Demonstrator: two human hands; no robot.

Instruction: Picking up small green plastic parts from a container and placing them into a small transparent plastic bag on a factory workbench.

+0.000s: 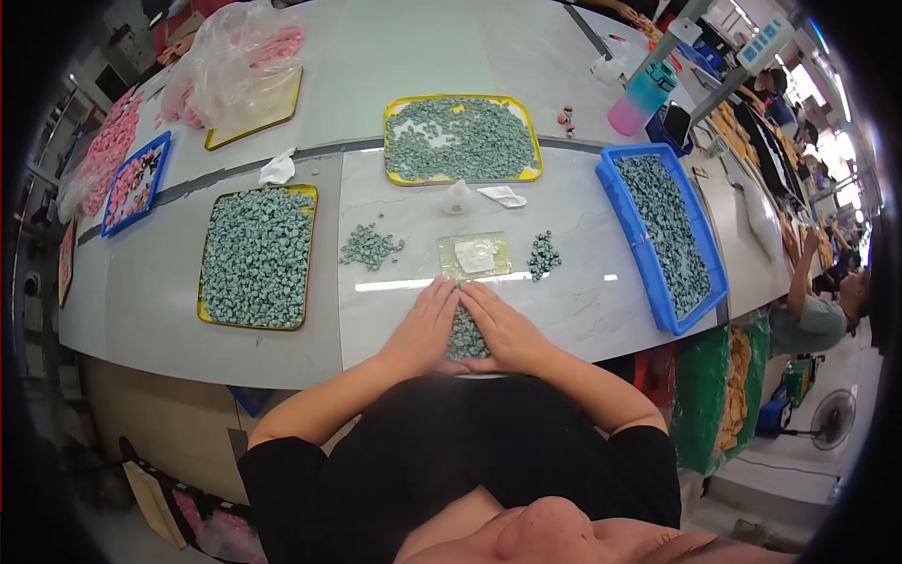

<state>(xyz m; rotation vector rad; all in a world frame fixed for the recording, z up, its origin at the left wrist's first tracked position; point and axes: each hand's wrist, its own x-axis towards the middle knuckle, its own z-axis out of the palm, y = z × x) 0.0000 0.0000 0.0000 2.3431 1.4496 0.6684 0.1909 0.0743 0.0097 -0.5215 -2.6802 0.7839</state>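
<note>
At the table's near edge, my left hand (pixel 420 325) and my right hand (pixel 505 329) lie around a pile of small grey-green pieces (pixel 464 336). Both have their fingers stretched forward, the fingertips almost meeting at the far end of the pile. Just beyond them is a square yellowish, see-through pad (pixel 503 264) with a crumpled white piece (pixel 475 256) on it. A loose cluster of the green pieces (pixel 372 245) sits left of the pad, and a smaller, darker cluster (pixel 544 256) sits right of it. The pieces are too small to name.
Yellow-rimmed trays of green pieces stand at left (pixel 256 258) and ahead (pixel 460 139). A blue tray (pixel 664 235) is at right, near a blue-and-pink bottle (pixel 643 98). White scraps (pixel 503 196) lie ahead. A plastic bag with pink pieces (pixel 230 61) is far left. Other people work nearby.
</note>
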